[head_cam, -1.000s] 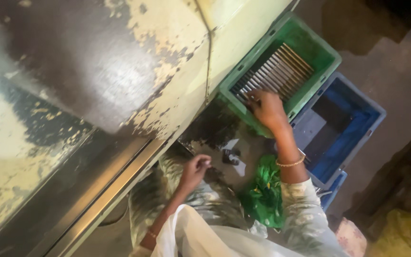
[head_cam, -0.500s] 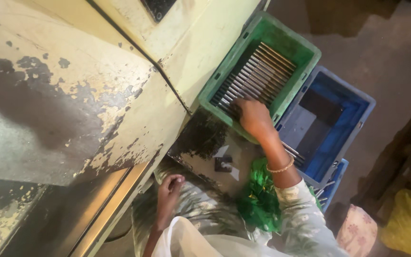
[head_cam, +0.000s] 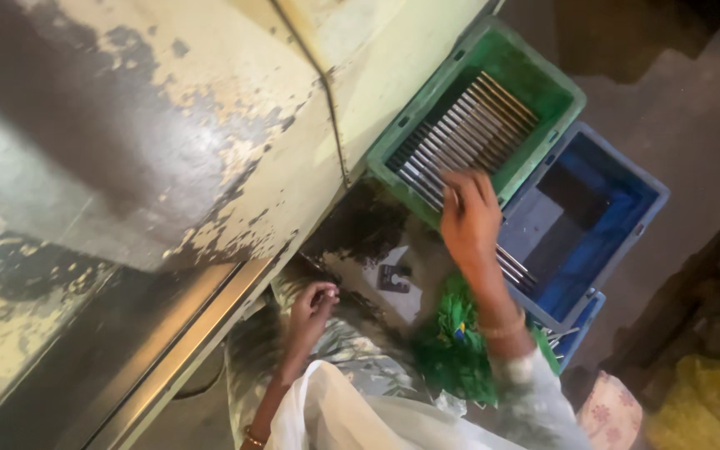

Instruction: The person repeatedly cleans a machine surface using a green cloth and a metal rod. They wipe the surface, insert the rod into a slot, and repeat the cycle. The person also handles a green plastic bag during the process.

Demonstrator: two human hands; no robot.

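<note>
Compared with half a second ago, the right hand (head_cam: 470, 218) has drawn slightly back from the green crate (head_cam: 556, 83), its fingers spread loosely over the near ends of the metal rods (head_cam: 468, 129) there, while the left hand (head_cam: 313, 304) stays curled near the lap, its contents indiscernible.

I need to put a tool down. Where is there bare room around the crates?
The blue crate floor is mostly bare, right of the right hand. The green crate is crowded with metal rods, bare only at its far end.
</note>
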